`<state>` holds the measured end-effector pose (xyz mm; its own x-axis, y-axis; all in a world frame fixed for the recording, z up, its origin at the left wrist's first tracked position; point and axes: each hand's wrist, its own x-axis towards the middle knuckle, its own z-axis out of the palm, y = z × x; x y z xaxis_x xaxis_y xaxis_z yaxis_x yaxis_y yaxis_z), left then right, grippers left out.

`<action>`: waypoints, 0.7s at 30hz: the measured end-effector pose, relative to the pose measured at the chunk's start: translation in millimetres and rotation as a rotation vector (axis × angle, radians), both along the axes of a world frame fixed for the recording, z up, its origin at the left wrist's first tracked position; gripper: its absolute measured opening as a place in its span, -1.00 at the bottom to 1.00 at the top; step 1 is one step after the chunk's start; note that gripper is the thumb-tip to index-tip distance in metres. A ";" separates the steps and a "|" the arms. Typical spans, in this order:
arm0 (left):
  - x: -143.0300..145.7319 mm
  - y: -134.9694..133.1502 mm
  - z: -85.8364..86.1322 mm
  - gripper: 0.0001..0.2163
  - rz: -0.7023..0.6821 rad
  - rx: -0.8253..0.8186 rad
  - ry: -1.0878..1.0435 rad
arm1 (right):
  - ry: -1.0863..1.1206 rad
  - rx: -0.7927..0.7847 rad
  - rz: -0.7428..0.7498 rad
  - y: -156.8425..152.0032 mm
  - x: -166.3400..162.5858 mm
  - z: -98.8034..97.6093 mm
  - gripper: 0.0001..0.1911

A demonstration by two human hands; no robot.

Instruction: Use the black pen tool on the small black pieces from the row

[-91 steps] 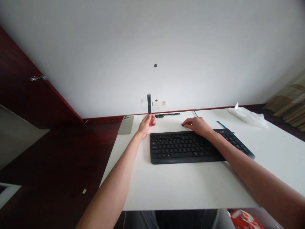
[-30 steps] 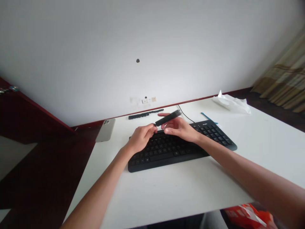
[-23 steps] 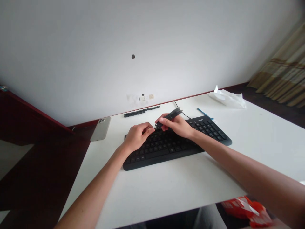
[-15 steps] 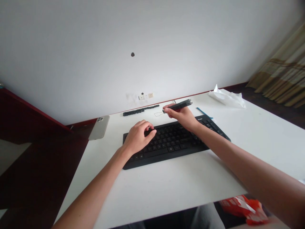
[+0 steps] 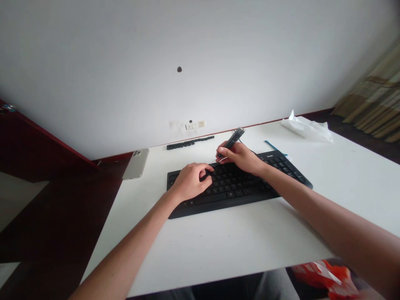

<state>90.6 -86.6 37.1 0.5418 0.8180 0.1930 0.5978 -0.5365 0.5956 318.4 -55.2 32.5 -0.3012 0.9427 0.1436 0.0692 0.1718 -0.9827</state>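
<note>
My right hand [image 5: 240, 157] is shut on a slim black stick-shaped tool [image 5: 235, 138], which tilts up and away from my fingers above the keyboard's upper edge. A thin pale wire seems to show at my fingertips, but it is too small to identify. My left hand [image 5: 190, 181] lies curled over the middle keys of a black computer keyboard [image 5: 237, 195], its fingertips on the keys. Whether those fingers grip anything is hidden.
A row of black keycaps [image 5: 189, 142] lies along the back of the white desk [image 5: 225, 246]. A pale phone [image 5: 135, 164] sits at the left edge. A blue strip [image 5: 275, 146] and crumpled white plastic [image 5: 306, 131] lie at back right. A red packet [image 5: 325, 278] shows below the desk.
My right hand has swung the black tool from nearly level to a steeper tilt. My left hand stays on the keys, while the view has shifted slightly.
</note>
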 end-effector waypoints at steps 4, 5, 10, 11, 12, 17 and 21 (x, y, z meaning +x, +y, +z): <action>0.1 -1.1 3.4 -0.77 0.027 0.002 0.045 | -0.100 0.000 0.054 0.9 -1.2 -4.8 -0.52; -0.1 -1.1 3.5 -0.78 0.035 0.000 0.047 | -0.121 0.007 0.067 0.8 -1.1 -5.1 -0.53; -1.3 -0.7 3.1 -0.77 0.058 -0.044 0.019 | -0.152 0.091 0.088 -1.3 -1.0 -3.3 -0.57; -1.6 -0.6 2.9 -0.76 0.056 -0.051 0.015 | -0.147 0.105 0.084 -1.6 -1.2 -3.1 -0.57; -1.8 -0.5 2.7 -0.76 0.055 -0.056 0.012 | -0.141 0.112 0.081 -1.7 -1.3 -3.1 -0.57; -2.7 0.5 -0.2 -0.78 0.059 -0.077 -0.012 | -0.149 0.067 0.073 -0.5 -1.8 -4.2 -0.54; -3.2 1.9 -1.8 -0.79 0.066 -0.109 -0.039 | -0.161 0.041 0.061 -1.7 -3.0 -3.3 -0.53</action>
